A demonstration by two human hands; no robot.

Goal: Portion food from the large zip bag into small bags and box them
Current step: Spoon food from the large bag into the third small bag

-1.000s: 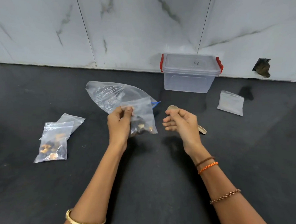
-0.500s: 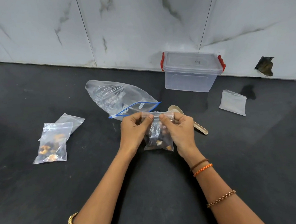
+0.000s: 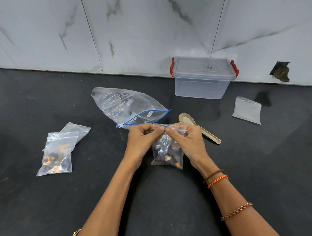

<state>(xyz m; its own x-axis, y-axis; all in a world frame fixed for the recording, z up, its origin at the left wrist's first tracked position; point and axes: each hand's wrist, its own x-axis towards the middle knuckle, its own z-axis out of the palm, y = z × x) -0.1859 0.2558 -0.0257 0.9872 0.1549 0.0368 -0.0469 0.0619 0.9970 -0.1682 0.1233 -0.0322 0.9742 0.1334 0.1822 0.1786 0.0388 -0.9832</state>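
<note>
My left hand [image 3: 143, 140] and my right hand [image 3: 188, 140] both pinch the top strip of a small clear bag [image 3: 167, 153] holding dark and orange food pieces; the thumbs meet at its middle. Behind the hands lies the large zip bag [image 3: 125, 107] with a blue seal, nearly flat on the dark counter. A beige spoon [image 3: 199, 128] rests just right of my right hand. A filled small bag [image 3: 56, 155] lies at the left on top of another small bag [image 3: 79, 130]. The clear box [image 3: 203, 78] with red latches stands lidded by the wall.
A flat pile of empty small bags [image 3: 247, 110] lies at the right, in front of the box. A dark hole [image 3: 281, 72] marks the marble wall at the far right. The black counter [image 3: 156, 200] stretches wide in front of me.
My right hand came in and took the small bag's top beside my left hand. Both hands brought the bag away from the large zip bag toward me, and their thumbs now meet at the strip's middle.
</note>
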